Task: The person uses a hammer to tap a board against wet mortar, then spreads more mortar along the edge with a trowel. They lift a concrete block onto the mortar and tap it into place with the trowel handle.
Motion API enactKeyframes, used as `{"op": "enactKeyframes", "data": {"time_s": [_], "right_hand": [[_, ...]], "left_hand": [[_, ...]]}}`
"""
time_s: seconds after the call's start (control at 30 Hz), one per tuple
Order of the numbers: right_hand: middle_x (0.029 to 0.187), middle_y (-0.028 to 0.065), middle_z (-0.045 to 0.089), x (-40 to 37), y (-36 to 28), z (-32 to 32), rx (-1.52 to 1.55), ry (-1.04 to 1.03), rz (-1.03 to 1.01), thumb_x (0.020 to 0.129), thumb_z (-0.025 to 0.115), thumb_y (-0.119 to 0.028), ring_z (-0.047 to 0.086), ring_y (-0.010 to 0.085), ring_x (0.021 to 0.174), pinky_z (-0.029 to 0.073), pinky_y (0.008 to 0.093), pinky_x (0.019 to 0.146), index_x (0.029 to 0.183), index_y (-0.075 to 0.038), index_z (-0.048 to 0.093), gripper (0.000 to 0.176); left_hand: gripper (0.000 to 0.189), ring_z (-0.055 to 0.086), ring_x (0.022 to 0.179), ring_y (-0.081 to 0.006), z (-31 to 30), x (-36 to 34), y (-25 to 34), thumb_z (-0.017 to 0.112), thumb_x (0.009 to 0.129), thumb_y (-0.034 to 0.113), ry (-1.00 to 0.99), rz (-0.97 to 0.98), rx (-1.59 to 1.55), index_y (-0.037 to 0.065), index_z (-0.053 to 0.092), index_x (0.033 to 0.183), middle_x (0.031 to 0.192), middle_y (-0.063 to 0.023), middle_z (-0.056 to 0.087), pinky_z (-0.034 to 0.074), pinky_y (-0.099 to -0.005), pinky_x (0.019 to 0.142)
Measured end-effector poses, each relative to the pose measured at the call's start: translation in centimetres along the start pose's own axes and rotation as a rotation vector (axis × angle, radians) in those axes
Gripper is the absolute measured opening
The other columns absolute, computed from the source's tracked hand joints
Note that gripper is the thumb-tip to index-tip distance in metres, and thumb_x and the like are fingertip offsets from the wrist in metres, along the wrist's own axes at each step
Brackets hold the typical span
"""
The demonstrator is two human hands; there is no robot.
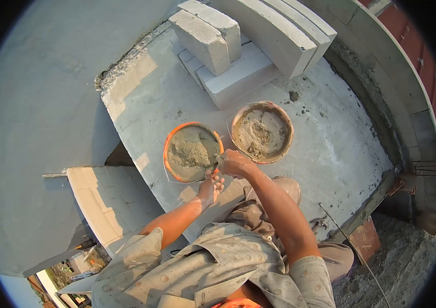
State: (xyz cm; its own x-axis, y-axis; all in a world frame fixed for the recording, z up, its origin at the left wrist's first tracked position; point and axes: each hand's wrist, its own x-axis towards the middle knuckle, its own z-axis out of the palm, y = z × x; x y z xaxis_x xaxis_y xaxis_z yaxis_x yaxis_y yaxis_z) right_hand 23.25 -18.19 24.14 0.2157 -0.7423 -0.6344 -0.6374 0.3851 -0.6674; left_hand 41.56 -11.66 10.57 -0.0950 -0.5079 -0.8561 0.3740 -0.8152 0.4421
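An orange-rimmed bucket (165,154) of wet grey mortar (189,149) stands on the concrete slab. At its right rim my right hand (234,163) is closed round the handle of a tool (218,161), whose far end is at the mortar; its shape is hard to make out. Just below the rim is my left hand (211,188), palm up with its fingers apart, holding nothing. Up and to the right stands a second bucket (291,129), holding drier, sandy mortar (260,132).
Pale blocks (205,43) are stacked at the slab's far end. A curved block wall (408,87) runs along the right. The slab (326,154) has a broken left edge with a drop beside it. A thin rod (354,246) leans at lower right, near my knee.
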Motion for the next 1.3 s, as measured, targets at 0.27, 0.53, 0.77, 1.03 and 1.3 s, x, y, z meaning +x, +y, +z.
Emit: {"op": "enactKeyframes", "data": {"time_s": [0.27, 0.53, 0.77, 1.03, 1.3], "right_hand": [[0.069, 0.0135, 0.065, -3.6, 5.6, 1.7, 0.525, 0.075, -0.087, 0.087, 0.062, -0.025, 0.06, 0.0202, 0.051, 0.05, 0.0363, 0.046, 0.106, -0.001, 0.068, 0.031], [0.091, 0.0153, 0.07, -11.5, 6.0, 0.7, 0.648, 0.274, -0.288, 0.085, 0.069, -0.026, 0.067, 0.0218, 0.077, 0.053, 0.0358, 0.069, 0.116, -0.002, 0.066, 0.039], [0.103, 0.018, 0.07, -30.0, 11.7, -0.8, 0.622, 0.696, -0.211, 0.086, 0.072, -0.039, 0.066, 0.027, 0.091, 0.052, 0.0375, 0.08, 0.125, 0.002, 0.062, 0.057], [0.071, 0.003, 0.06, -55.1, 17.7, 8.6, 1.024, 0.983, 0.38, 0.083, 0.077, -0.034, 0.05, 0.0067, 0.046, 0.039, 0.0235, 0.038, 0.129, 0.002, 0.06, 0.061], [0.066, 0.0016, 0.056, -59.7, 20.6, 29.1, 1.457, 1.109, 0.684, 0.083, 0.077, -0.033, 0.053, 0.0086, 0.047, 0.042, 0.0261, 0.039, 0.13, -0.001, 0.06, 0.059]], "left_hand": [[0.06, 0.051, 0.112, -0.0217, -2.0, 3.0, 0.3, 0.044, 0.097, 0.061, -0.042, -0.157, 0.042, 0.014, 0.038, 0.134, 0.119, -0.0045, 0.043, 0.048, -0.0381, 0.081], [0.072, 0.051, 0.111, -0.0239, -0.4, 1.5, 1.6, 0.049, 0.092, 0.067, 0.025, -0.184, 0.14, 0.01, 0.037, 0.133, 0.124, -0.0111, 0.044, 0.048, -0.0384, 0.087], [0.084, 0.054, 0.123, -0.0304, 7.6, -5.9, 0.1, 0.045, 0.094, 0.067, -0.535, -0.267, 1.2, -0.003, 0.039, 0.142, 0.136, -0.0217, 0.053, 0.043, -0.0379, 0.104], [0.092, 0.057, 0.119, -0.0404, 19.5, -3.9, -5.1, 0.044, 0.089, 0.072, -0.827, 0.296, 2.443, -0.014, 0.061, 0.118, 0.116, -0.0319, 0.063, 0.04, -0.0402, 0.104], [0.071, 0.068, 0.1, -0.0389, 29.4, -4.5, -8.6, 0.061, 0.088, 0.058, -1.055, 0.733, 2.503, -0.009, 0.066, 0.107, 0.097, -0.0305, 0.068, 0.052, -0.0451, 0.084]]}}
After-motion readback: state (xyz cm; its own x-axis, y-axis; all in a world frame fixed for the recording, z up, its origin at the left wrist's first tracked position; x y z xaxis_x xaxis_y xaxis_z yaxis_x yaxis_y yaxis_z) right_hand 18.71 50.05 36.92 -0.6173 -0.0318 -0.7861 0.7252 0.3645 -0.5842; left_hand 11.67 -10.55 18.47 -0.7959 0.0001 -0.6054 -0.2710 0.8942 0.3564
